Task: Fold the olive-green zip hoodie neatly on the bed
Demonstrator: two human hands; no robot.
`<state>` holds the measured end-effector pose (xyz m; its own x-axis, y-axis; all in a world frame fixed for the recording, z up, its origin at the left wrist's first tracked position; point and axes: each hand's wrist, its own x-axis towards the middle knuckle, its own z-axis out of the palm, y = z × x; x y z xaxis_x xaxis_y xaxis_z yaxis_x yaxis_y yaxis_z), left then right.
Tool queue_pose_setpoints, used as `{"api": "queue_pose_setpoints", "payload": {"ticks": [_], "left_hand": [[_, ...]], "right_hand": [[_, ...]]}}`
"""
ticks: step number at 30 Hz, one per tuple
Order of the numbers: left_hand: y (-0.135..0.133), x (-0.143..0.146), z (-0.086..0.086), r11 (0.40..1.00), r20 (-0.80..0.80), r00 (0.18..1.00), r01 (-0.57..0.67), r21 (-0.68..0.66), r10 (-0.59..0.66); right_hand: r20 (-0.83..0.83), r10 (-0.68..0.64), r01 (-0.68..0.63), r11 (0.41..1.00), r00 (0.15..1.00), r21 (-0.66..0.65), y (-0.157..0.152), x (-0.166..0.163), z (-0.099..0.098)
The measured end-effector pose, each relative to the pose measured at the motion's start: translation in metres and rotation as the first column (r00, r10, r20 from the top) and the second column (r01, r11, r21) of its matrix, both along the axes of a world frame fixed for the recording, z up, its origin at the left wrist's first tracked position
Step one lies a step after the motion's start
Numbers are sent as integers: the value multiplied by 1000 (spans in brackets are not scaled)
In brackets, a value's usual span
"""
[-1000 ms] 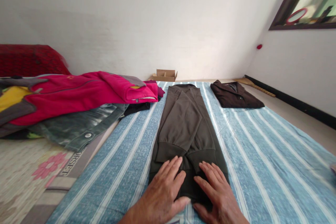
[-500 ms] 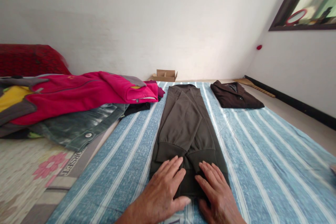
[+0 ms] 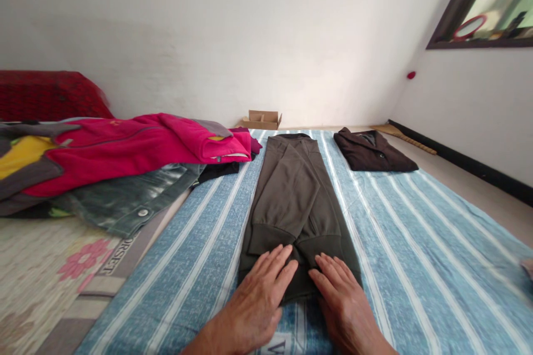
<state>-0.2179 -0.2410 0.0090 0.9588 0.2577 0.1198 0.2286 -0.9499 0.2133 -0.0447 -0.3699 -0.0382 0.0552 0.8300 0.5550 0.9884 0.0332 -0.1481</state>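
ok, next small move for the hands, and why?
Probably fold the near end of the grey top up and away: its sleeves already lie lengthwise along it, cuffs toward the person, and the left hand and right hand are at that end's corners.

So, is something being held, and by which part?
Nothing is visibly gripped; the left hand and right hand rest on the near end of the dark olive garment.
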Motion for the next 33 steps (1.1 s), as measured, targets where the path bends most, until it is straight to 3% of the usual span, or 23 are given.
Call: {"api": "queue_pose_setpoints", "payload": {"ticks": [8,17,23,29,33], "left_hand": [[4,3,3,998,-51,999,-7,58,10],[5,9,17,1000,-104,994,-20,20,22],[3,15,31,997,-207,977,-58,-49,47],[5,19,39,983,-225,972,-99,-156,62],[8,19,43,972,-284,956,-134,-195,75]], "right_hand": [[-100,-118,122,992,988,41,8,-15,5],[2,-211,209,970,977,121,8,-28,6],[34,-299,297,954,954,47,4,-31,14],[21,-306,301,944,952,134,-3,-40,19],[24,-214,204,954,976,221,-16,-42,12]]}}
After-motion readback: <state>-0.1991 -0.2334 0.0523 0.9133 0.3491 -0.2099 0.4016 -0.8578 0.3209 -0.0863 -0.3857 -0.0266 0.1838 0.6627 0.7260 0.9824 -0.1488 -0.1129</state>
